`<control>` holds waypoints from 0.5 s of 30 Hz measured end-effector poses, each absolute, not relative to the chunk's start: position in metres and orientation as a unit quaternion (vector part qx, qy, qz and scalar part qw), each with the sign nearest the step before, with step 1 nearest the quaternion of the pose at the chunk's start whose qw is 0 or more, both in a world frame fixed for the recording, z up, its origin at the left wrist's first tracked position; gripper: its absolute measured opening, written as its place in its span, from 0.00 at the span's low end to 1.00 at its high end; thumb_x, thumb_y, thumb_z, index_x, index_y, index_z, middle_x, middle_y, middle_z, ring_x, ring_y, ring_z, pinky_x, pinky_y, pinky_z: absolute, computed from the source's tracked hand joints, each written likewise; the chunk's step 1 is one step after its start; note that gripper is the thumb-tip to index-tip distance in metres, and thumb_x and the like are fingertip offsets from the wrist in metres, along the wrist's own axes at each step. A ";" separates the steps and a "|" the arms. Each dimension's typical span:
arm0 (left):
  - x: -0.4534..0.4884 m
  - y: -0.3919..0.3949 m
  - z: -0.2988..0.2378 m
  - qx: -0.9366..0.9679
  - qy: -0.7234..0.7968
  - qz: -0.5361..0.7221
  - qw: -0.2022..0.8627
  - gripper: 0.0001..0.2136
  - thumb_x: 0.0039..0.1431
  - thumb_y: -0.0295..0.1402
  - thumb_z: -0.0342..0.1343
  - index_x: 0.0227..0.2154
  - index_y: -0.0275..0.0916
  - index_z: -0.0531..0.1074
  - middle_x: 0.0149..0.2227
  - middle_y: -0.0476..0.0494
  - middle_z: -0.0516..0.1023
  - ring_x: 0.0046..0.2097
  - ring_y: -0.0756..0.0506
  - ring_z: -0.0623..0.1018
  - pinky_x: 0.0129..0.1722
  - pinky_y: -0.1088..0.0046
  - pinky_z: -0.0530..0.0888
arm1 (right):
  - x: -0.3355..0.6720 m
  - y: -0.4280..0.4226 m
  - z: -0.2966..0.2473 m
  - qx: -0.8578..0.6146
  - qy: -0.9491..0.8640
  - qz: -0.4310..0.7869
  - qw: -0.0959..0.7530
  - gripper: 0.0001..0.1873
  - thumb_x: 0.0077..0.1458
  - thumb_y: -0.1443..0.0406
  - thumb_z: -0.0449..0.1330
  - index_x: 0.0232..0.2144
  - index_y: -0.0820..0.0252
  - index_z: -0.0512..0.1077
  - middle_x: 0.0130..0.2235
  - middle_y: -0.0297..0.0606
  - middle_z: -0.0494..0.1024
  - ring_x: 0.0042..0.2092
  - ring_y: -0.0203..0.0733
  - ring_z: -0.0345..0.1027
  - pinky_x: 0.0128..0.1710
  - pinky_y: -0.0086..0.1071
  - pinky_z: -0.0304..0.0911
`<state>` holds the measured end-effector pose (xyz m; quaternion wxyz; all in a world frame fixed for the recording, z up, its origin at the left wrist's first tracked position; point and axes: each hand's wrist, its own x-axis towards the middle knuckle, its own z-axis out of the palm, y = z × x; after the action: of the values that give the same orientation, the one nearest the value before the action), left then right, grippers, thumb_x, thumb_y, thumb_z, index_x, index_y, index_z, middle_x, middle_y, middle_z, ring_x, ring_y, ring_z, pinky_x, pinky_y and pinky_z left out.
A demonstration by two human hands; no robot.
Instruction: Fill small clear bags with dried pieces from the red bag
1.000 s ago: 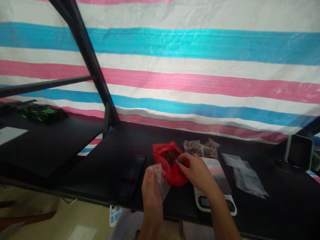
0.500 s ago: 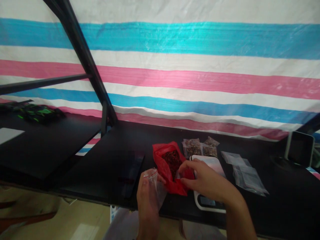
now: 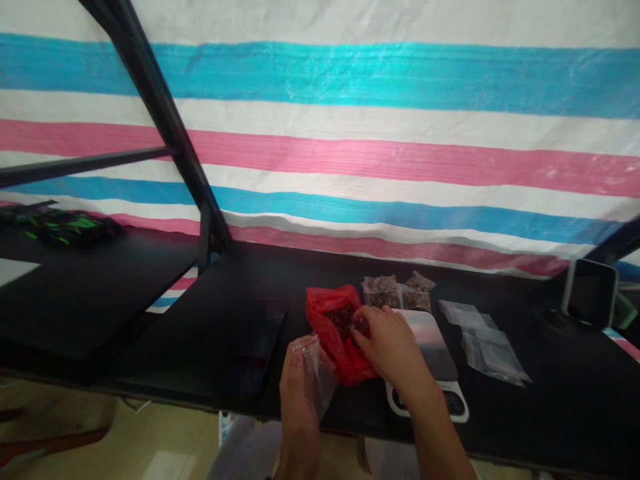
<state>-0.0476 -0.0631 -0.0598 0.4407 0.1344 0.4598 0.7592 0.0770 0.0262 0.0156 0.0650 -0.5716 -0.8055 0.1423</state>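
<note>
The left hand (image 3: 299,400), at 6 o'clock, pinches a clear plastic bag (image 3: 321,377) by its top edge. The right hand (image 3: 385,347) curls at the mouth of a red plastic bag (image 3: 325,320) of dried red pieces (image 3: 341,315), its grip hidden. A kitchen scale (image 3: 430,350) sits just beside it on the black surface (image 3: 175,333), toward 4 o'clock.

No text, brand or number can be read. The clear plastic bag (image 3: 323,381) at six o'clock and the red plastic bag (image 3: 334,325) beside it show no legible print, nor do the small packets (image 3: 383,292) at twelve o'clock. The dark display of the digital scale (image 3: 425,347) at five o'clock is too small to read, as is the blue-and-white printed card (image 3: 226,427) at seven o'clock.
</note>
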 end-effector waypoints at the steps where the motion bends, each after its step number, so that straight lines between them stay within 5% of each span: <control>1: -0.047 -0.062 -0.059 0.138 0.446 0.757 0.457 0.25 0.53 0.57 0.67 0.38 0.39 0.78 0.34 0.45 0.79 0.38 0.42 0.79 0.40 0.64 0.79 | 0.075 0.026 0.013 -0.574 -0.803 0.146 0.070 0.08 0.64 0.66 0.65 0.46 0.57 0.81 0.46 0.43 0.86 0.51 0.52 0.74 0.48 0.38 0.59; 15: -0.057 -0.052 -0.039 0.128 0.368 0.811 0.436 0.19 0.58 0.52 0.65 0.37 0.40 0.76 0.32 0.49 0.76 0.35 0.46 0.77 0.39 0.69 0.78 | 0.068 0.030 -0.012 -0.510 -0.752 0.363 0.207 0.05 0.63 0.67 0.62 0.37 0.56 0.79 0.38 0.39 0.86 0.40 0.44 0.80 0.38 0.31 0.64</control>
<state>-0.0566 -0.0518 -0.0393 0.4360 0.1281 0.3684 0.8111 0.0684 0.0299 -0.0119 0.2072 -0.5101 -0.7519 0.3626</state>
